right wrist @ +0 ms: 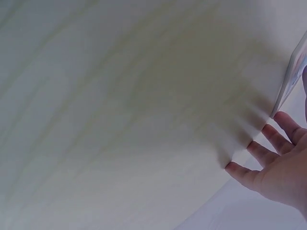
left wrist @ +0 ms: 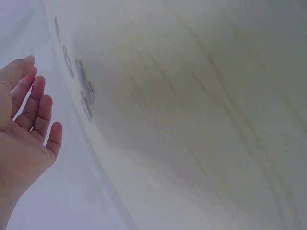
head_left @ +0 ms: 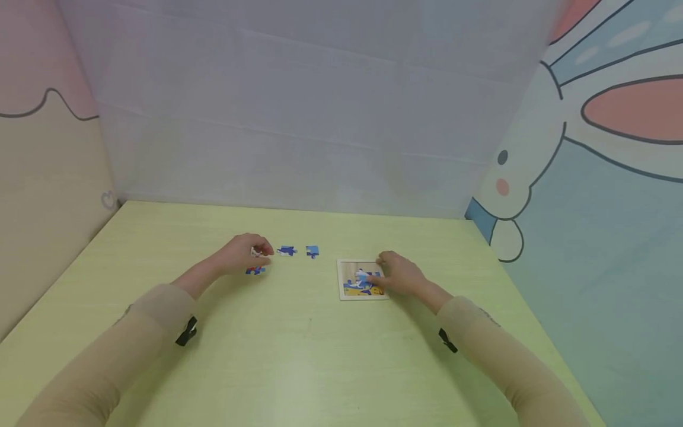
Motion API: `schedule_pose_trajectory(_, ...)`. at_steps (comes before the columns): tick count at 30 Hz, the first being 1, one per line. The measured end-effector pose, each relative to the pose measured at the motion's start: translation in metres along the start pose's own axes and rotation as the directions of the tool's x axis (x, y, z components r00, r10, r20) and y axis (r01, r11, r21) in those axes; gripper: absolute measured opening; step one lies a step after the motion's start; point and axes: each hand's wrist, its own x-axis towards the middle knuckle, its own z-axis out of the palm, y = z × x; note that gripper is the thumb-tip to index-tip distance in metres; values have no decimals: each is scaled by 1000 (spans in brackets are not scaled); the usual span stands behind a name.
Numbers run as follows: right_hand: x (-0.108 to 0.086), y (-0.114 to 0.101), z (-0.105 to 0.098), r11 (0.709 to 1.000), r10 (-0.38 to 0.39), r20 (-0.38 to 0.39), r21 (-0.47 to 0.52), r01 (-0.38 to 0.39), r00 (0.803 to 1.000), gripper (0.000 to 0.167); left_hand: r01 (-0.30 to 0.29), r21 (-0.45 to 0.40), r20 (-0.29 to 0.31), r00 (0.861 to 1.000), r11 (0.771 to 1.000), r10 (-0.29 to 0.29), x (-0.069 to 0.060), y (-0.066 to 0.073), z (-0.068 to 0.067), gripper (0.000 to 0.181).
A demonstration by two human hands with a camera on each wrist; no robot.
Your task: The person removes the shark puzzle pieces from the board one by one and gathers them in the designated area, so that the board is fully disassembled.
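Hovering above loose puzzle pieces on the left of the table (head_left: 299,356), left hand (head_left: 240,254) has fingers loosely bent, thumb and index tips near each other with a small gap. Left wrist view shows the fingers clear of the pieces. Under and beside this hand: a whitish piece (head_left: 255,252), partly covered by it, and a red-and-blue piece (head_left: 255,270) just nearer the person. Right of the hand, a dark blue piece (head_left: 286,251), then a light blue piece (head_left: 312,251), spaced apart in a rough row, both flat.

Puzzle frame (head_left: 338,280) lies flat right of the row, pale rim, part-filled. Yellow and blue pieces sit along its near side; bare wood-toned backing shows at far left inside. Right hand (head_left: 404,276) is at the frame's right side, fingers spread, thumb reaching in over the fitted pieces. Right wrist view: fingertips down on the table, index close by the frame edge; thumb mostly cut off, so can't tell how hard it presses.

Both arms in beige sleeves (head_left: 107,350), dark clips (head_left: 187,331) near the cuffs. Behind: pale cloth backdrop (head_left: 304,118); right side panel has a cartoon rabbit (head_left: 512,184).
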Motion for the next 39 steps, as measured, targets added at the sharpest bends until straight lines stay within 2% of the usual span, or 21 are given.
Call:
schedule_pose_trajectory(3, 0, 3, -4, 999, -32, 27, 5, 32, 999, 69, -38, -2, -7, 999, 999, 38, 7, 16, 5, 18)
schedule_pose_trajectory(10, 5, 15, -8, 996, -82, 77, 24, 80, 994, 67, -75, -31, 11, 997, 997, 76, 26, 57, 22, 22)
schedule_pose_trajectory(17, 7, 18, -9, 996, -89, 82, 25, 87, 993, 65, -116, 11, 12, 993, 993, 116, 50, 86, 46, 26)
schedule_pose_trajectory(22, 9, 20, -4, 997, -70, 83, 34, 68, 994, 66, -121, 39, 5, 993, 992, 121, 63, 96, 67, 26)
schedule_pose_trajectory(26, 11, 20, -2, 997, -70, 73, 47, 66, 995, 64, -97, 25, 6, 995, 995, 97, 72, 103, 82, 26)
schedule_pose_trajectory(33, 11, 19, 0, 996, -85, 64, -2, 86, 994, 63, -11, 44, 91, 996, 999, 7, 88, 111, 102, 24)
schedule_pose_trajectory(39, 10, 17, 1, 995, -97, 46, -10, 98, 994, 64, -27, 120, 151, 988, 992, 9, 99, 112, 111, 31)
